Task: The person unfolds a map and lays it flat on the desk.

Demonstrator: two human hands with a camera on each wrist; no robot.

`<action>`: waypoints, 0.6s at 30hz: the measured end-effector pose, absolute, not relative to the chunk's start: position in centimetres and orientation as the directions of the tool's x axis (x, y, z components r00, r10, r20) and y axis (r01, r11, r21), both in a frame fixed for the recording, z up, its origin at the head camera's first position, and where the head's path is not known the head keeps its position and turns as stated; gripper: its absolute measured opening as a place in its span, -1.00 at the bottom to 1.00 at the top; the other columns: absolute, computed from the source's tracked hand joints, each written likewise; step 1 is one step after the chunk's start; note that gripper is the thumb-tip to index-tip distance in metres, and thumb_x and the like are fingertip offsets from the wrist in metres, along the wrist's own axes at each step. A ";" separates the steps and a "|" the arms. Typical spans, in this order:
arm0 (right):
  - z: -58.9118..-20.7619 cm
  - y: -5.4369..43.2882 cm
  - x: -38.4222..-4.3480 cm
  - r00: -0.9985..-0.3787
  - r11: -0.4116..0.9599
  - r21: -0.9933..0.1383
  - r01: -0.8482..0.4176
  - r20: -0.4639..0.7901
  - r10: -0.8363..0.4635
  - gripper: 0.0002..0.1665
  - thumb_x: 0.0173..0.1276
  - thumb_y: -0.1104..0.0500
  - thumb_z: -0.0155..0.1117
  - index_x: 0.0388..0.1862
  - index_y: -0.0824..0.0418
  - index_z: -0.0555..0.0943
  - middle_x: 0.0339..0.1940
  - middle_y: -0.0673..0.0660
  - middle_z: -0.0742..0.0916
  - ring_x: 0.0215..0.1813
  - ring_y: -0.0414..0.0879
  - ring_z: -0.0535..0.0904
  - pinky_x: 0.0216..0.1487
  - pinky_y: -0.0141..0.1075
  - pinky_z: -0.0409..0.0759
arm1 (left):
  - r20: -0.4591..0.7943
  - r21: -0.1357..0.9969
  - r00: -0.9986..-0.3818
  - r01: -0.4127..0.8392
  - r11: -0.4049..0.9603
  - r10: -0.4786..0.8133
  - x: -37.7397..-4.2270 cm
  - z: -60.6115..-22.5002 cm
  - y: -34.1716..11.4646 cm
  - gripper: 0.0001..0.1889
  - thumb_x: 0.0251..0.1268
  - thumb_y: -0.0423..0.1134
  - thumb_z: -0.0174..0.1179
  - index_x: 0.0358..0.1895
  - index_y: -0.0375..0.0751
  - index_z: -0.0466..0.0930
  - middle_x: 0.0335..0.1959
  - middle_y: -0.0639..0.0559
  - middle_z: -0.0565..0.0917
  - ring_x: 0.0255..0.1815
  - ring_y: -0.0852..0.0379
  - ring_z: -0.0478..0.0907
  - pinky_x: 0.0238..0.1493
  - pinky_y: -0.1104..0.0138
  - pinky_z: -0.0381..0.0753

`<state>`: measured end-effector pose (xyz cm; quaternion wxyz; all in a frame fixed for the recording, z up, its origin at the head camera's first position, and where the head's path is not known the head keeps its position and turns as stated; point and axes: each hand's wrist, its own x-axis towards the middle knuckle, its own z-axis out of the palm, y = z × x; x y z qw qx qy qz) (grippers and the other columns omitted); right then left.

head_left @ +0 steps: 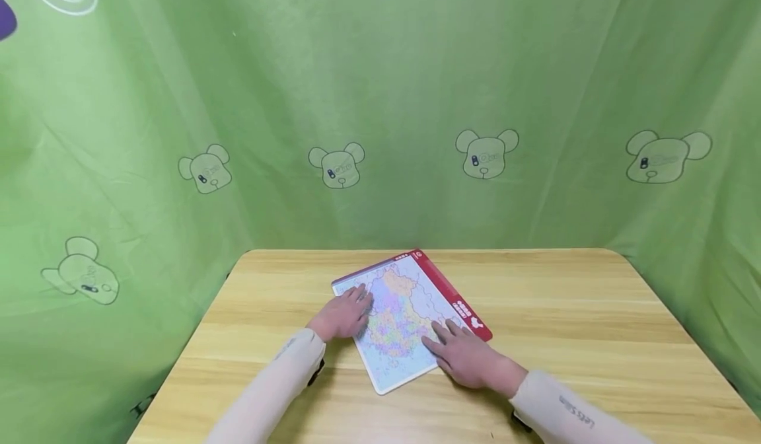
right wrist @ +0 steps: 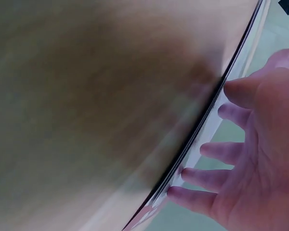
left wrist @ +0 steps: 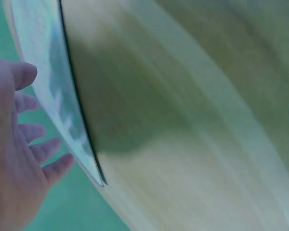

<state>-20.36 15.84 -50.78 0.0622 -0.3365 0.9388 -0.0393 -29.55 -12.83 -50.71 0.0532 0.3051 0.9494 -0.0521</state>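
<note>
A thin flat map board (head_left: 395, 318) with rounded corners lies turned at an angle on the table. It carries a pastel-coloured map, with a red strip along its right side. My left hand (head_left: 343, 313) is at the board's left edge, fingers extended over the surface. Over the lower right part is my right hand (head_left: 468, 357), its fingers spread and straight. The left wrist view shows the left fingers (left wrist: 58, 166) lightly bent beside the board (left wrist: 82, 125). In the right wrist view, the right fingers (right wrist: 224, 154) reach along the board's dark edge (right wrist: 192, 132). Firm contact cannot be told.
The light wooden table (head_left: 594, 338) has rounded far corners. A green curtain (head_left: 404, 87) printed with bear heads hangs behind and on both sides, close to the table's far edge. Pale sleeves (head_left: 571, 407) cover both forearms, with something dark under each wrist.
</note>
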 end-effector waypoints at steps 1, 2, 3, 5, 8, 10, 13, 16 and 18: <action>-50.8 15.8 -20.4 -0.765 0.770 -0.117 -0.627 -0.095 -0.637 -0.45 0.50 0.01 -0.06 0.42 0.10 0.32 0.41 0.33 0.31 0.38 0.37 0.17 0.30 0.20 0.20 | -0.145 -0.065 -0.809 0.583 0.810 0.570 -29.7 -50.8 -12.9 -0.45 0.50 -0.05 -0.23 0.45 -0.19 0.13 0.47 -0.21 0.08 0.44 -0.13 0.07 0.41 0.13 0.08; -50.8 15.8 -20.4 -0.765 0.771 -0.120 -0.626 -0.100 -0.637 -0.45 0.50 0.01 -0.06 0.41 0.10 0.33 0.41 0.33 0.31 0.38 0.36 0.16 0.30 0.20 0.20 | -0.160 -0.060 -0.809 0.579 0.813 0.565 -29.9 -50.9 -13.0 -0.46 0.51 -0.06 -0.24 0.46 -0.18 0.13 0.47 -0.20 0.07 0.45 -0.13 0.05 0.42 0.14 0.07; -50.8 15.8 -20.4 -0.763 0.768 -0.123 -0.628 -0.098 -0.639 -0.46 0.50 0.02 -0.06 0.41 0.10 0.33 0.41 0.34 0.31 0.38 0.37 0.16 0.30 0.20 0.20 | -0.171 -0.054 -0.811 0.574 0.817 0.559 -30.1 -51.1 -13.1 -0.46 0.51 -0.07 -0.26 0.46 -0.16 0.13 0.48 -0.20 0.07 0.45 -0.13 0.05 0.42 0.14 0.06; -50.9 15.9 -20.4 -0.760 0.765 -0.132 -0.631 -0.096 -0.643 -0.46 0.50 0.02 -0.05 0.41 0.11 0.34 0.40 0.35 0.32 0.38 0.37 0.17 0.30 0.20 0.21 | -0.194 -0.051 -0.814 0.566 0.823 0.548 -30.1 -51.3 -13.2 -0.47 0.51 -0.08 -0.27 0.46 -0.14 0.13 0.47 -0.19 0.08 0.46 -0.12 0.04 0.42 0.15 0.06; -51.0 16.1 -20.5 -0.761 0.764 -0.128 -0.633 -0.082 -0.644 -0.47 0.49 0.04 -0.05 0.40 0.11 0.34 0.40 0.34 0.33 0.37 0.37 0.17 0.31 0.18 0.20 | -0.211 -0.042 -0.814 0.560 0.827 0.541 -30.0 -51.4 -13.3 -0.47 0.51 -0.06 -0.29 0.47 -0.12 0.12 0.47 -0.17 0.09 0.46 -0.12 0.02 0.43 0.15 0.05; -51.1 16.3 -20.6 -0.760 0.762 -0.123 -0.636 -0.068 -0.646 -0.47 0.49 0.05 -0.04 0.40 0.11 0.35 0.40 0.34 0.33 0.37 0.37 0.17 0.32 0.18 0.20 | -0.207 -0.043 -0.815 0.561 0.827 0.542 -29.9 -51.3 -13.3 -0.46 0.51 -0.05 -0.28 0.47 -0.11 0.12 0.47 -0.17 0.10 0.46 -0.11 0.04 0.42 0.15 0.07; -51.2 16.6 -20.8 -0.754 0.752 -0.115 -0.648 -0.043 -0.656 -0.48 0.49 0.05 -0.04 0.39 0.12 0.36 0.39 0.34 0.33 0.37 0.38 0.17 0.32 0.18 0.19 | -0.213 -0.055 -0.816 0.559 0.827 0.537 -29.6 -51.0 -13.4 -0.46 0.51 -0.02 -0.28 0.47 -0.09 0.11 0.47 -0.16 0.10 0.45 -0.10 0.05 0.41 0.14 0.08; -51.4 16.8 -21.1 -0.749 0.747 -0.103 -0.656 -0.033 -0.662 -0.48 0.49 0.06 -0.05 0.39 0.12 0.35 0.39 0.34 0.33 0.36 0.41 0.18 0.30 0.21 0.19 | -0.214 -0.071 -0.816 0.561 0.825 0.537 -29.2 -50.9 -13.6 -0.46 0.52 0.00 -0.27 0.47 -0.08 0.11 0.47 -0.15 0.11 0.44 -0.10 0.07 0.40 0.13 0.11; -51.4 16.9 -21.2 -0.752 0.751 -0.096 -0.653 -0.032 -0.658 -0.48 0.49 0.07 -0.05 0.39 0.11 0.35 0.39 0.34 0.34 0.35 0.42 0.18 0.28 0.25 0.20 | -0.214 -0.083 -0.813 0.567 0.820 0.541 -28.9 -51.0 -13.7 -0.45 0.52 0.01 -0.28 0.48 -0.08 0.11 0.47 -0.15 0.11 0.44 -0.10 0.08 0.40 0.13 0.10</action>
